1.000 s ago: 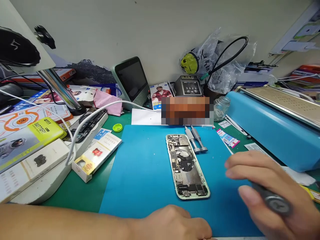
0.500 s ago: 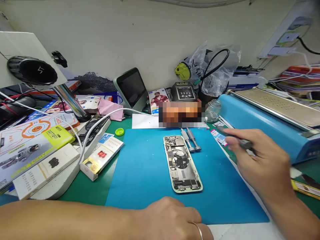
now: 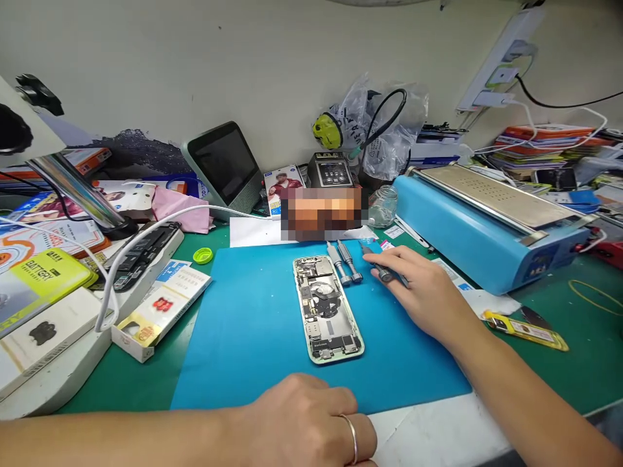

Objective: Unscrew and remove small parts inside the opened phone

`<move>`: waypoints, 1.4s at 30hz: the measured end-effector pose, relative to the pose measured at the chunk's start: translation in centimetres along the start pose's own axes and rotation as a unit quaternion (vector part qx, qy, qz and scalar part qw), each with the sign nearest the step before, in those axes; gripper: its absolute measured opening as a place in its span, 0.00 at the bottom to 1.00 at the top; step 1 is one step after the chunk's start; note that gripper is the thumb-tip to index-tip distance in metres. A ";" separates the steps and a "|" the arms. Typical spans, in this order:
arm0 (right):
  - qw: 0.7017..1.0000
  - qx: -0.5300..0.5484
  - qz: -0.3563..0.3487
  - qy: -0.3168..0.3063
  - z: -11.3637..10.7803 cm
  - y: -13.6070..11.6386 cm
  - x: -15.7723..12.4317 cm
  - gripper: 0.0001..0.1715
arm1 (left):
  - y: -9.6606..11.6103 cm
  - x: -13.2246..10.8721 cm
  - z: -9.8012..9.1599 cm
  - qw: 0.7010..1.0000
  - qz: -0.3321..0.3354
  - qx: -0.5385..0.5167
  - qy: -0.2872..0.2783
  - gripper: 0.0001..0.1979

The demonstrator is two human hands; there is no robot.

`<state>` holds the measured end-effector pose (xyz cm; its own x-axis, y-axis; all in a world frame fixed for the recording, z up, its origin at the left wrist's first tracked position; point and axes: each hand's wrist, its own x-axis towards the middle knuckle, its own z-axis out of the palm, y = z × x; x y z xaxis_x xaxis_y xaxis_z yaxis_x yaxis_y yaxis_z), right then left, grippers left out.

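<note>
An opened phone [image 3: 328, 311] lies on the blue mat [image 3: 243, 324], its inner parts showing. Two grey screwdrivers [image 3: 343, 263] rest side by side just past its upper right corner. My right hand [image 3: 418, 285] is at the mat's right side, fingers closed around another dark screwdriver [image 3: 384, 274], beside the two lying ones. My left hand [image 3: 311, 421], with a ring on one finger, rests at the mat's near edge below the phone. Its fingers are curled under, and whether they hold anything is hidden.
A blue machine [image 3: 467, 233] with a metal top stands at the right. Boxes [image 3: 163, 305], a white cable [image 3: 146, 233] and a stand [image 3: 78, 188] crowd the left. Behind the mat are a screen [image 3: 226, 162], a glass jar [image 3: 383, 206] and a pixelated area.
The view has turned to the right. My right hand has come in over the mat with its screwdriver, close to the two lying screwdrivers. My left hand stays at the near edge.
</note>
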<state>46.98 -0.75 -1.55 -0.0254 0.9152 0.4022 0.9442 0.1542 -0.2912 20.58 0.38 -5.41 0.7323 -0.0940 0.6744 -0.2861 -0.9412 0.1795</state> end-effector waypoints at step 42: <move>0.998 0.009 -0.045 -0.039 0.5 -1.5 0.1 0.15 | 0.1 0.6 -0.2 0.999 -0.009 -0.011 0.035 0.18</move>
<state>45.37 -0.69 -1.44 -0.1354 0.9239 0.3578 0.9311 0.2421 -0.2727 20.89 0.32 -4.90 0.6919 -0.0538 0.7200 -0.2877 -0.9352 0.2065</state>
